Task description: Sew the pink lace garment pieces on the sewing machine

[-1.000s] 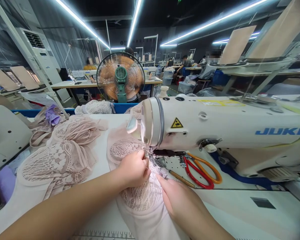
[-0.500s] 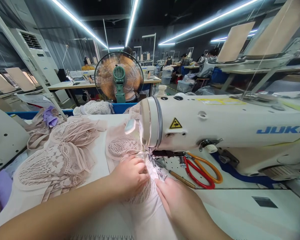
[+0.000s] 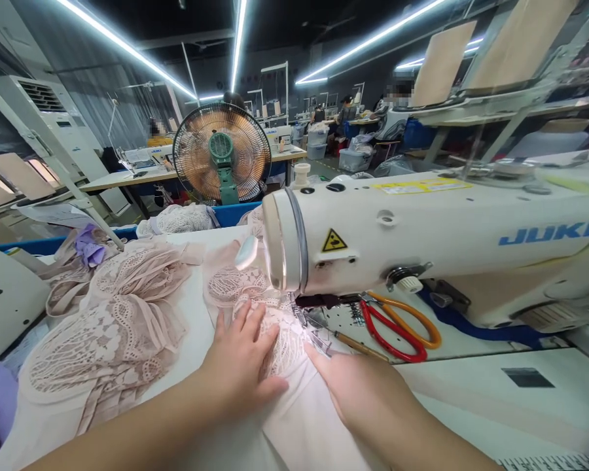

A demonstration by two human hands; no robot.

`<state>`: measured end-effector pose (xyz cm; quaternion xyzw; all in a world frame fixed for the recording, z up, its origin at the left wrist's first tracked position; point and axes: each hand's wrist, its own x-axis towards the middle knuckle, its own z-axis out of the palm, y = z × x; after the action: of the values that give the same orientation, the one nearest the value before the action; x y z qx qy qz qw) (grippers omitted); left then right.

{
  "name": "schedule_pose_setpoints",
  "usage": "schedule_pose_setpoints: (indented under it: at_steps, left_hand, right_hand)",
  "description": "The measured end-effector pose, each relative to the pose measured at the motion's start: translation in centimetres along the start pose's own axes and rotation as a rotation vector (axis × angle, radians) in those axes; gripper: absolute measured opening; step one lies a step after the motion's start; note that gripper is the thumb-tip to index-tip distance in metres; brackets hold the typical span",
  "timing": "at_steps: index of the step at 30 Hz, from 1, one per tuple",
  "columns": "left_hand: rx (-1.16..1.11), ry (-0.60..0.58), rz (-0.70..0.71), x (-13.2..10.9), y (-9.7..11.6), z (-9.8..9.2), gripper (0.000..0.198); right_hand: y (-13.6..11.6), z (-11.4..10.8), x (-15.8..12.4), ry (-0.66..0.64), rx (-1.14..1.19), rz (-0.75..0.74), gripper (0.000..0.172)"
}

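Note:
A pale pink lace bra (image 3: pixel 287 347) lies under the head of a white sewing machine (image 3: pixel 353 242), its upper edge at the lit needle area. My left hand (image 3: pixel 240 356) rests flat on the lace with its fingers spread and the thumb stretched to the right. By the metal guide (image 3: pixel 317 337) in front of the needle, my right hand (image 3: pixel 363 386) is closed on the bra's right edge, the index finger pointing at the guide. Its other fingertips are hidden beneath the hand. Behind the needle, another lace cup (image 3: pixel 233 281) lies on the table.
Piled lace bras (image 3: pixel 93 347) cover the table's left side. Right of the needle lie red-and-orange-handled scissors (image 3: pixel 397 330) and a wooden-handled tool (image 3: pixel 360 347). A fan (image 3: pixel 220 150) stands beyond the table. Thread cones (image 3: pixel 444 62) stand at upper right; people sit at machines farther back.
My left hand has opened from its bunched grip near the needle and slid back toward me, fingers spread. My right hand stays beside the guide. The view has shifted slightly.

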<state>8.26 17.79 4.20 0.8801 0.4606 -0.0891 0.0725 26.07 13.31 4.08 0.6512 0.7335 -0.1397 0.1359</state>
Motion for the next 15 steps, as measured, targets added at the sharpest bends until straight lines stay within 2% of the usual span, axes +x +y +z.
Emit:
schedule_pose_setpoints:
  at_steps: [2,5,9,15]
  left_hand:
    - [-0.018,-0.026,-0.068,0.2,-0.3,-0.2,0.076]
    - [-0.070,-0.061,-0.100,0.8,-0.8,-0.6,0.078]
    - [-0.111,-0.064,-0.082,1.7,-1.4,-1.3,0.078]
    - [-0.141,-0.030,-0.048,3.4,-2.9,-1.7,0.078]
  right_hand:
    - [-0.2,-0.3,0.3,-0.003,0.004,0.002,0.074]
    - [-0.4,-0.3,0.7,0.022,0.015,0.019,0.078]
    - [-0.7,-0.1,1.2,0.046,0.013,0.044,0.088]
    - [-0.8,0.6,1.3,0.069,-0.019,0.032,0.086]
